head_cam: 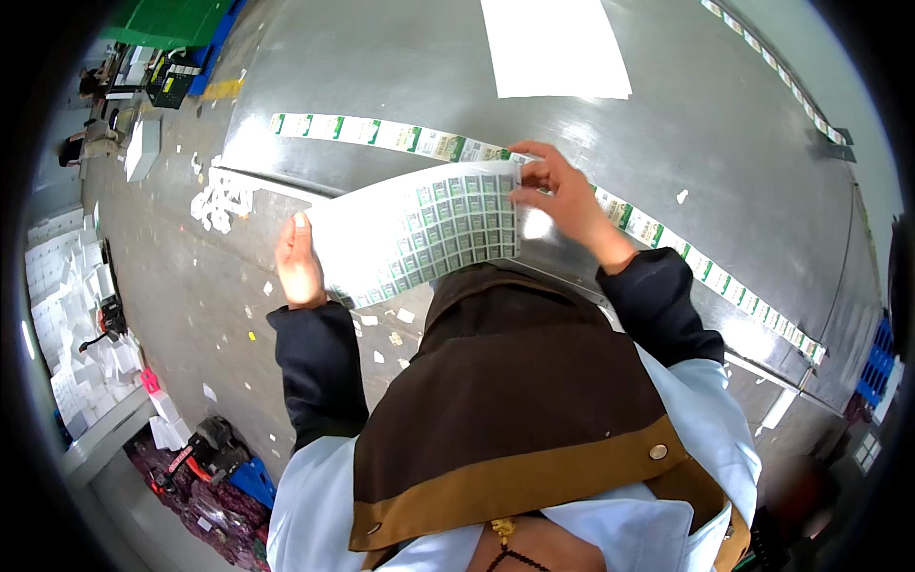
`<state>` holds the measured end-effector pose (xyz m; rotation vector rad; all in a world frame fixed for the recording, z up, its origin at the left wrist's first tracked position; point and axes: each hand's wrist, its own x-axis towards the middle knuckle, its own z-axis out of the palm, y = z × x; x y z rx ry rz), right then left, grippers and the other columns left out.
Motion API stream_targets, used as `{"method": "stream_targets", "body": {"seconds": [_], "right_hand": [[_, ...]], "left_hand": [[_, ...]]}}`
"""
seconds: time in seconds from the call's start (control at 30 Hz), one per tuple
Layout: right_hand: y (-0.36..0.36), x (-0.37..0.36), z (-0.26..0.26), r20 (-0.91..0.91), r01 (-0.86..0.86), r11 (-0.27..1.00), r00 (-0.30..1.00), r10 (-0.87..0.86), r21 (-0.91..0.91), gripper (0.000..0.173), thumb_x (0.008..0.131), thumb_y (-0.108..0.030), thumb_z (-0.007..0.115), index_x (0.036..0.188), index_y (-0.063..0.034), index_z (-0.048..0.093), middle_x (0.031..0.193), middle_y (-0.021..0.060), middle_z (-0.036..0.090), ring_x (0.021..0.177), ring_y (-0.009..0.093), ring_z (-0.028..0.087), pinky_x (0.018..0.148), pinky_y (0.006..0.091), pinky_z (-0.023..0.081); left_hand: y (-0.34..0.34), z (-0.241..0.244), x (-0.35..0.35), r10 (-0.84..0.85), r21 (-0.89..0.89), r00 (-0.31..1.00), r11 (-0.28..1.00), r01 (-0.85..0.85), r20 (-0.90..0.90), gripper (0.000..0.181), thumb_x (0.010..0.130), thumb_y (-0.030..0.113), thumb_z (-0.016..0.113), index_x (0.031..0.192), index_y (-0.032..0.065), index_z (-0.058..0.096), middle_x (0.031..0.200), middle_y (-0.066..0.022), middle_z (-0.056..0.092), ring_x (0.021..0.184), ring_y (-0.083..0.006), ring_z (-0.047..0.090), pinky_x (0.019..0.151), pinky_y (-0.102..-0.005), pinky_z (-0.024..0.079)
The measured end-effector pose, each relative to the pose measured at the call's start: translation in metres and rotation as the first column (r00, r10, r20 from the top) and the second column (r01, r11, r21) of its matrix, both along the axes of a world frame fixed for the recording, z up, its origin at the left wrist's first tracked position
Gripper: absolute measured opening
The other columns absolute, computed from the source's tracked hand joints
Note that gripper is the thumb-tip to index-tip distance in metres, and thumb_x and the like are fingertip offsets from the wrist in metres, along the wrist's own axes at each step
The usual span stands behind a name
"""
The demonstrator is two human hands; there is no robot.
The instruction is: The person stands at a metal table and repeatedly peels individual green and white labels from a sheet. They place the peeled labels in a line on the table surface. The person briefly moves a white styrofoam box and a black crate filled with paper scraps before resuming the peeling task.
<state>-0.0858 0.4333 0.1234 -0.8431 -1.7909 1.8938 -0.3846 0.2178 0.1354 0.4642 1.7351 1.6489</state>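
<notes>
My left hand [299,261] grips the left edge of a curved sheet of small printed labels [457,222], with its thumb on top. At the sheet's right edge, the thumb and fingers of my right hand [561,193] pinch the margin. Glare washes out the sheet's left part. Just beyond it, a long strip of green-and-white labels [389,134] lies along the near side of the metal table [400,79]. Part of that strip is hidden behind my right hand. The sheet hangs in front of my body, over the table's near edge.
White paper sheets [557,50] lie at the table's far side. A second label strip [779,71] follows the far right edge. Crumpled white scraps [218,204] litter the floor at left. People, a black crate [171,80] and a pallet jack [189,457] are farther off.
</notes>
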Motion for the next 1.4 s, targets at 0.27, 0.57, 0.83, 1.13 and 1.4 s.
{"method": "stream_targets", "body": {"seconds": [0.27,0.57,0.83,1.13,1.4], "right_hand": [[-0.021,0.044,0.010,0.107,0.165,0.975,0.978,-0.181,0.147,0.021,0.085,-0.010,0.073,0.100,-0.0004,0.064,0.072,0.0066,0.068,0.064,0.007,0.057,0.059,0.0238,0.046],[-0.032,0.060,0.014,0.236,0.050,0.941,0.962,-0.135,0.336,0.013,0.090,-0.016,0.068,0.092,-0.0036,0.064,0.069,0.0092,0.064,0.057,0.015,0.057,0.055,0.0278,0.044],[-0.022,0.084,0.008,0.542,-0.281,0.906,0.838,0.070,0.318,0.028,0.089,-0.033,0.068,0.094,-0.0057,0.063,0.068,0.0097,0.063,0.061,0.026,0.061,0.058,0.0344,0.046],[0.014,0.051,0.042,0.398,-0.566,0.682,0.820,0.411,0.462,0.026,0.084,-0.022,0.070,0.103,-0.0063,0.060,0.097,0.0063,0.061,0.093,0.026,0.058,0.081,0.0364,0.047],[0.010,0.047,0.039,0.212,-0.368,0.656,0.928,0.307,0.659,0.024,0.081,-0.018,0.068,0.097,-0.0060,0.055,0.092,0.0092,0.057,0.092,0.031,0.056,0.074,0.0394,0.047]], "left_hand": [[0.004,-0.028,0.045,0.022,0.019,0.983,1.000,-0.018,-0.184,0.030,0.105,0.025,0.045,0.100,-0.0003,0.060,0.093,-0.0032,0.062,0.085,-0.0087,0.053,0.080,-0.0245,0.043],[0.067,0.029,0.122,-0.562,-0.350,0.394,0.797,0.492,-0.727,0.050,0.066,0.001,0.083,0.109,0.0037,0.058,0.107,-0.0107,0.060,0.099,-0.0200,0.058,0.085,-0.0336,0.047],[0.074,0.033,0.097,-0.867,-0.511,0.377,0.497,0.701,-0.327,0.016,0.086,0.014,0.069,0.085,-0.0011,0.064,0.069,-0.0180,0.058,0.062,-0.0362,0.051,0.059,-0.0381,0.043],[0.094,0.048,0.114,-0.826,-0.462,0.198,0.475,0.749,-0.528,0.013,0.084,0.011,0.067,0.094,0.0030,0.065,0.081,-0.0188,0.063,0.077,-0.0422,0.059,0.065,-0.0460,0.047],[0.096,0.054,0.120,-0.809,-0.459,0.233,0.515,0.724,-0.540,0.010,0.085,0.010,0.066,0.090,0.0017,0.065,0.079,-0.0184,0.062,0.076,-0.0410,0.059,0.064,-0.0455,0.047]]}}
